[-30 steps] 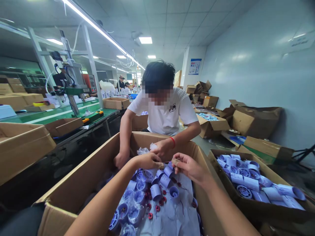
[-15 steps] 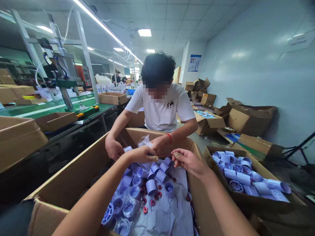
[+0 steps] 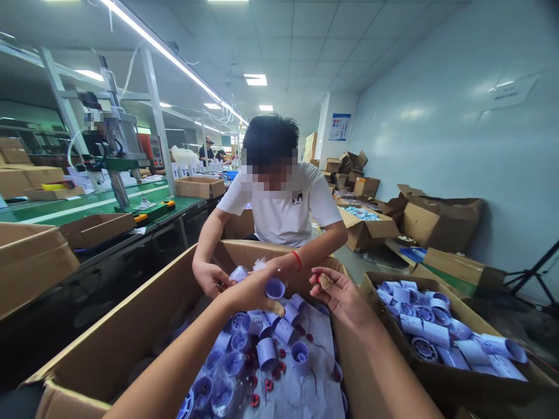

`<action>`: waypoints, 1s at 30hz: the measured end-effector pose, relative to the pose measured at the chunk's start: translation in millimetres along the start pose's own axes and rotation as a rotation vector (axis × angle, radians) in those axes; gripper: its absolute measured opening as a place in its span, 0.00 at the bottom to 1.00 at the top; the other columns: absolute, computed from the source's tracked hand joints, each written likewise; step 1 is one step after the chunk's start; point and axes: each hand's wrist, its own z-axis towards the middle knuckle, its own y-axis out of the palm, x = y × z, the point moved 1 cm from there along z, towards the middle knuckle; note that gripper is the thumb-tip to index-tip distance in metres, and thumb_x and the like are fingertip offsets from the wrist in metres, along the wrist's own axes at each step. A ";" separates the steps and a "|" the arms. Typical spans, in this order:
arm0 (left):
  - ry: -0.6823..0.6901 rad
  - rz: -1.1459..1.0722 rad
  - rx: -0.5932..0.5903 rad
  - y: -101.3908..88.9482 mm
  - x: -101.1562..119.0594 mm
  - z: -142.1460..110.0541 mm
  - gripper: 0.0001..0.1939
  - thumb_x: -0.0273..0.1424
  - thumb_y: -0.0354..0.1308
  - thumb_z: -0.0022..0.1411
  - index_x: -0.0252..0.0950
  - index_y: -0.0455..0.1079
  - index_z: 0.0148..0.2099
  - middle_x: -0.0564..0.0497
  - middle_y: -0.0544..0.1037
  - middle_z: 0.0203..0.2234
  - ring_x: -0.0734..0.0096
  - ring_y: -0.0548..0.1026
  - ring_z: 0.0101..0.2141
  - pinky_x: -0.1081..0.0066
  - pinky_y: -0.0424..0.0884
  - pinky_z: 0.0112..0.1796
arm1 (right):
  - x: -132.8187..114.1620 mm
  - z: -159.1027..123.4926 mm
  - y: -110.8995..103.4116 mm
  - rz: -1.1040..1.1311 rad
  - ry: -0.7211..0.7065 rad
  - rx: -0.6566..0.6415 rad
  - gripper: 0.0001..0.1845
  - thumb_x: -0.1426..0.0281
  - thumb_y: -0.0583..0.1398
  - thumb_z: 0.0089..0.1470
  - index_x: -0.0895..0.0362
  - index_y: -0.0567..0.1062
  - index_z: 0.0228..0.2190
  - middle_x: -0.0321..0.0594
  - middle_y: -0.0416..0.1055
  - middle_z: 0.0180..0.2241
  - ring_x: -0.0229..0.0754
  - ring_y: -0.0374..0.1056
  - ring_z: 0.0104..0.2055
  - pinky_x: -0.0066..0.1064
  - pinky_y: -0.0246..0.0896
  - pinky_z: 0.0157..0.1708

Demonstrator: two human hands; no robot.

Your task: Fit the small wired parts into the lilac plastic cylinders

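My left hand (image 3: 251, 289) is closed on a pale purple plastic cup part (image 3: 275, 287) above a big cardboard box (image 3: 144, 326). Level with it and a short gap away, my right hand (image 3: 338, 294) pinches a small tan piece (image 3: 324, 281) between thumb and fingers. Below both hands lie several purple cylinders (image 3: 266, 349) and small red coils (image 3: 267, 385) on a plastic sheet in the box. A person in a white T-shirt (image 3: 283, 209) leans over the far side, both hands (image 3: 209, 276) in the box among clear wrapping.
At my right an open carton (image 3: 388, 326) holds several purple parts (image 3: 437, 331). More cardboard boxes (image 3: 441, 215) stand along the right wall. A green workbench (image 3: 100, 203) with a press machine (image 3: 116, 163) runs along the left. Other people work far back.
My hands have drawn apart; the red wire stretched between them half a second ago no longer shows. My left hand now holds a purple cup part. The person opposite has shifted hands inside the box.
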 end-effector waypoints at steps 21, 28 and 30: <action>0.008 0.097 0.374 8.0 -8.8 3.9 0.23 0.32 0.66 0.44 0.37 0.65 0.44 0.52 0.75 0.35 0.66 0.73 0.35 0.69 0.70 0.35 | 17.9 -5.2 13.9 -0.716 -0.298 -0.058 0.17 0.65 0.63 0.48 0.56 0.77 0.42 0.45 0.77 0.40 0.47 0.73 0.43 0.37 0.70 0.46; 0.009 0.067 0.404 7.8 -9.7 4.5 0.26 0.34 0.66 0.45 0.37 0.64 0.46 0.50 0.74 0.38 0.65 0.73 0.37 0.67 0.70 0.38 | 11.4 -9.6 27.0 -0.892 -0.359 -0.054 0.15 0.70 0.61 0.48 0.56 0.78 0.40 0.43 0.78 0.38 0.46 0.74 0.40 0.36 0.71 0.42; 0.012 0.058 0.397 7.8 -7.5 3.8 0.26 0.35 0.65 0.45 0.37 0.63 0.46 0.50 0.73 0.38 0.65 0.72 0.37 0.66 0.70 0.38 | 9.9 -10.9 30.5 -0.924 -0.363 -0.066 0.15 0.70 0.60 0.48 0.56 0.78 0.40 0.43 0.78 0.38 0.46 0.74 0.40 0.35 0.71 0.41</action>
